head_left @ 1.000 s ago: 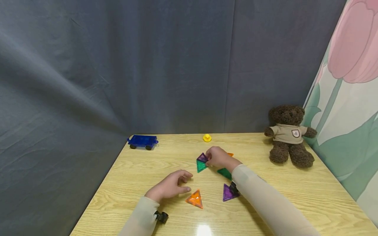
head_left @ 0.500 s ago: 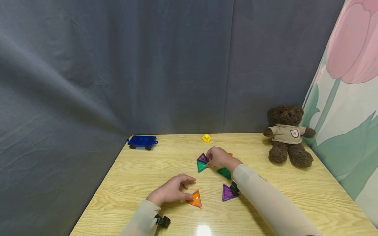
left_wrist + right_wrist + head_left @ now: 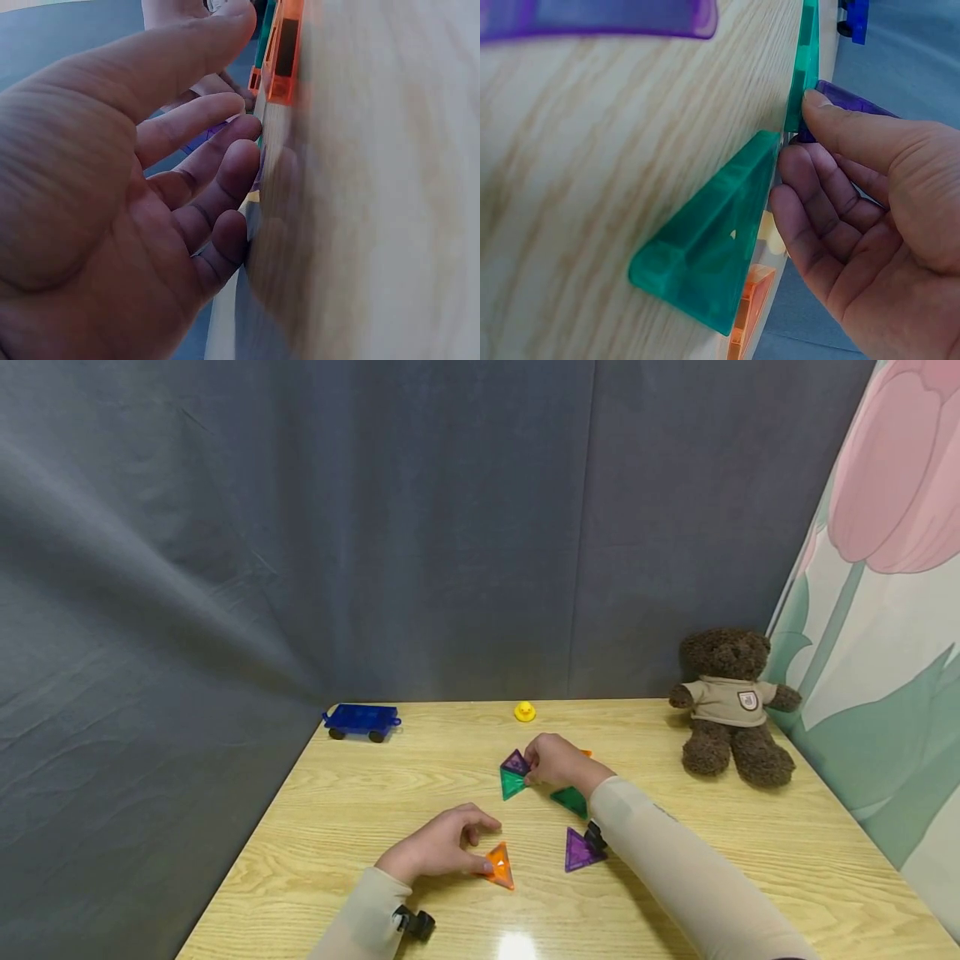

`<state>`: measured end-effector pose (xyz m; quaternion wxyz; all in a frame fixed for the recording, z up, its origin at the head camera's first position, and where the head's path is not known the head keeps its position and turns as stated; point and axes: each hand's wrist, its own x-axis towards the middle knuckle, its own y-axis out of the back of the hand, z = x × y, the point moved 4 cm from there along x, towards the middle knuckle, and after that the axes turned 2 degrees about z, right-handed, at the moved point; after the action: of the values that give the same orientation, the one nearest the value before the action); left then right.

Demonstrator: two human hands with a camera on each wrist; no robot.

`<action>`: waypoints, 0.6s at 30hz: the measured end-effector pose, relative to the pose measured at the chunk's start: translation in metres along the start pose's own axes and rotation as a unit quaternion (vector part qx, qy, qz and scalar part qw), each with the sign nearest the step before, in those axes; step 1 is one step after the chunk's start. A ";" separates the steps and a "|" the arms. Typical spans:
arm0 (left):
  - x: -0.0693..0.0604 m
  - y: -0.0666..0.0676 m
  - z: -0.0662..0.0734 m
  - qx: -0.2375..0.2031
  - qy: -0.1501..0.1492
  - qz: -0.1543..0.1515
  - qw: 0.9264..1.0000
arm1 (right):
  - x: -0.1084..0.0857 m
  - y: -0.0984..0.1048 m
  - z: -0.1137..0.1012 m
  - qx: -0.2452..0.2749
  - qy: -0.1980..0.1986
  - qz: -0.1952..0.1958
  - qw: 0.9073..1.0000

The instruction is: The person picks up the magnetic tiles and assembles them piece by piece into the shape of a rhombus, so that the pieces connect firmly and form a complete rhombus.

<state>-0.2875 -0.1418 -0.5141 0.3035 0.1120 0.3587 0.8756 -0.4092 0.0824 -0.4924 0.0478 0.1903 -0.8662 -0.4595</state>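
Observation:
My right hand (image 3: 557,762) pinches a purple triangular tile (image 3: 514,762), which stands tilted against a green triangle (image 3: 513,784); the right wrist view shows the thumb on the purple tile (image 3: 847,100) beside the green one (image 3: 804,67). My left hand (image 3: 442,843) is spread low over the table, its thumb tip on the left part of an orange triangle (image 3: 501,867). In the left wrist view that hand (image 3: 127,180) has its fingers loosely bent, with the orange tile (image 3: 285,60) near the thumb.
A second green triangle (image 3: 572,802) and a purple one (image 3: 582,851) lie near the right forearm, an orange one (image 3: 586,752) behind the right hand. Farther back are a blue wheeled base (image 3: 362,720), a yellow duck (image 3: 525,711) and a teddy bear (image 3: 727,706).
My left hand has moved slightly right and nearer the camera, its thumb coming onto the orange triangle. My right hand has stayed almost still at the purple and green tiles.

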 end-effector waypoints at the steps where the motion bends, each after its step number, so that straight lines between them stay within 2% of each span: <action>1: 0.000 0.000 0.000 -0.001 -0.001 -0.002 1.000 | 0.000 0.000 0.000 -0.001 -0.001 0.000 1.000; 7: 0.000 -0.003 0.003 -0.005 -0.009 -0.015 1.000 | 0.000 -0.001 0.001 -0.013 0.010 0.006 1.000; 18: 0.000 -0.004 0.007 -0.023 0.003 -0.015 1.000 | 0.000 0.000 0.001 -0.016 0.008 0.001 1.000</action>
<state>-0.2828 -0.1362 -0.5120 0.3183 0.0970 0.3414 0.8791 -0.4095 0.0825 -0.4930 0.0580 0.1925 -0.8587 -0.4713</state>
